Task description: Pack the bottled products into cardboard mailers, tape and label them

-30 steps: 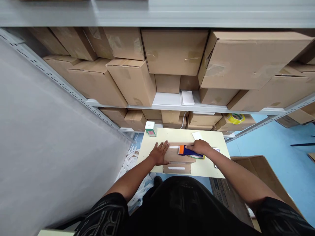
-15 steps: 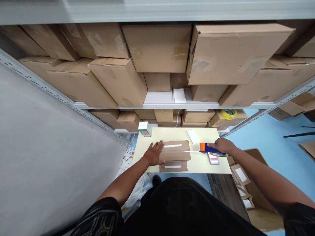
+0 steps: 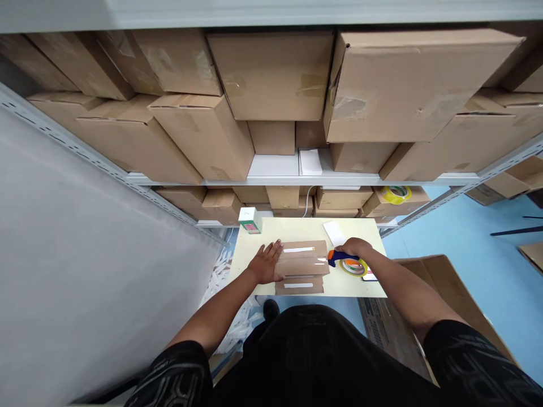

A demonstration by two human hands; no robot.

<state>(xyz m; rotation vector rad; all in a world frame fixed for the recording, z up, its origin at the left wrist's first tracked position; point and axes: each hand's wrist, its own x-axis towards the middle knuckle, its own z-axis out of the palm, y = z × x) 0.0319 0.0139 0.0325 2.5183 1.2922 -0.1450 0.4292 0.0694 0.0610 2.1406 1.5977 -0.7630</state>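
A small stack of flat brown cardboard boxes with white labels lies on a pale yellow table. My left hand lies flat and open on the stack's left end, holding it down. My right hand is closed on a blue and orange tape dispenser with a roll of tape, held at the stack's right end, its nose touching the middle box. A strip of clear tape shows across that box.
A small white and green carton and a white slip lie at the table's back. Shelves packed with cardboard boxes rise behind. A yellow tape roll sits on the lower shelf. An open carton stands on the blue floor at right.
My right hand pulled the dispenser off to the right, stretching tape, then came back to the stack's right end. My left hand stayed on the stack.
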